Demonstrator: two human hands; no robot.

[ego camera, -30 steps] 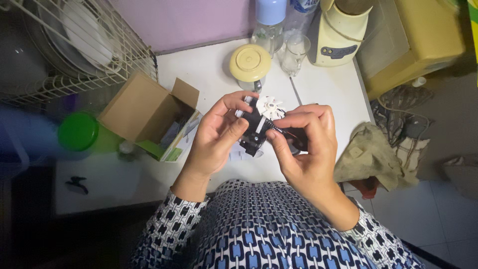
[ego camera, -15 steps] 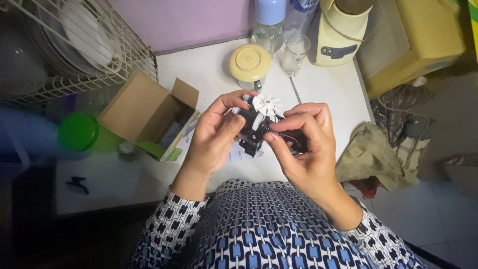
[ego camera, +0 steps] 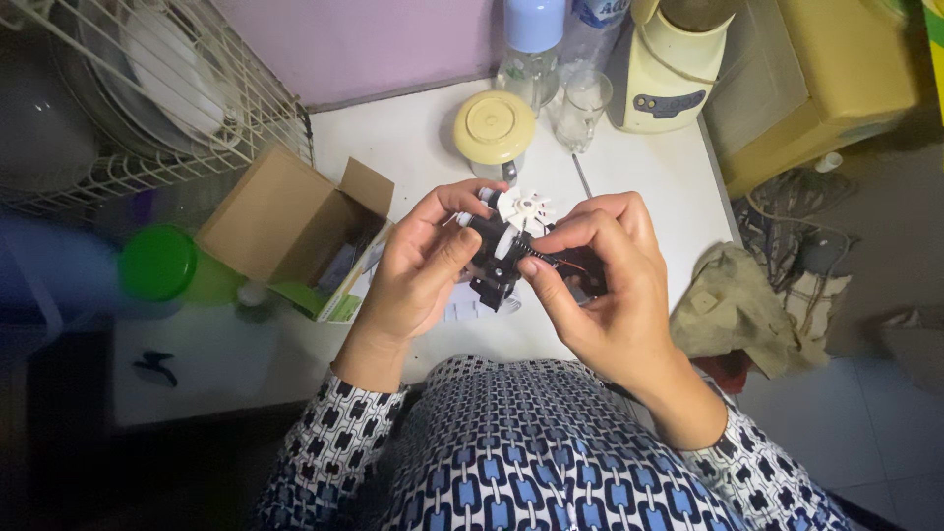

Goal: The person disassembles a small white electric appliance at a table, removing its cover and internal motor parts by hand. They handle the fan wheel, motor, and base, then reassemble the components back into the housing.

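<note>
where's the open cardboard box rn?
Head view, left of centre: the cardboard box sits open on the white table, just left of the left hand, below the wire fan guard.

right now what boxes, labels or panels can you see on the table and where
Cardboard box: brown, open, left of the hands, flaps up.
Green and white packet: at the box's front corner.
Bottle label: blue and white, back edge of table.
Control panel: dark oval on the cream appliance, back right.

White plastic fan wheel [ego camera: 524, 209]; matt cardboard box [ego camera: 280, 221].
</note>
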